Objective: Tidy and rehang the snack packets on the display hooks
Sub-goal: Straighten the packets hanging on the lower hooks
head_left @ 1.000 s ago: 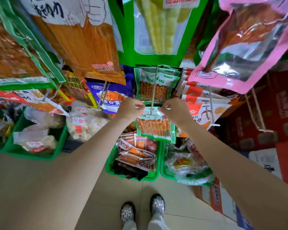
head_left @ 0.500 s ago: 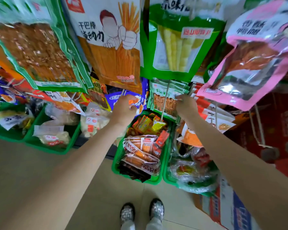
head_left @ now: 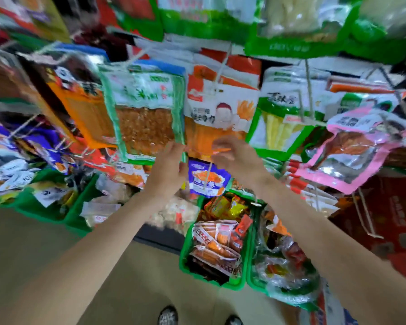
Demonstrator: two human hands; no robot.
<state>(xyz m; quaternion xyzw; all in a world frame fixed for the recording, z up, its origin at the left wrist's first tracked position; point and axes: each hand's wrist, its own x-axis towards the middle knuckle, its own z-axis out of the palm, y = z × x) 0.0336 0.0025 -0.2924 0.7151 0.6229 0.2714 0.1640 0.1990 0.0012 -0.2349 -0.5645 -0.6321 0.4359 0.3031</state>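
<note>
Both hands raised to the hanging display, frame blurred by motion. Left hand (head_left: 168, 165): fingers up against the lower right corner of the green-edged packet (head_left: 143, 113), appearing to pinch its edge; the exact grip is smeared. Right hand (head_left: 232, 153): fingers spread and relaxed, grasping nothing, just in front of the lower edge of the orange-and-white packet (head_left: 217, 111); contact cannot be told.

Green-edged packet: hangs tilted from a hook, left of centre, reddish-brown contents behind a clear window. Orange-and-white packet: hangs just to its right, on a white hook (head_left: 222, 64). Green packet of pale sticks (head_left: 281, 123): further right. Pink packet (head_left: 352, 146): far right, tilted. Blue packet (head_left: 208, 177): hangs lower, between the two hands.

Green basket (head_left: 185, 261): on the floor near centre, holding small red and orange packets. Second green basket (head_left: 252, 277): touching its right side, holding clear bags. Shoes (head_left: 168, 315): at the near edge
</note>
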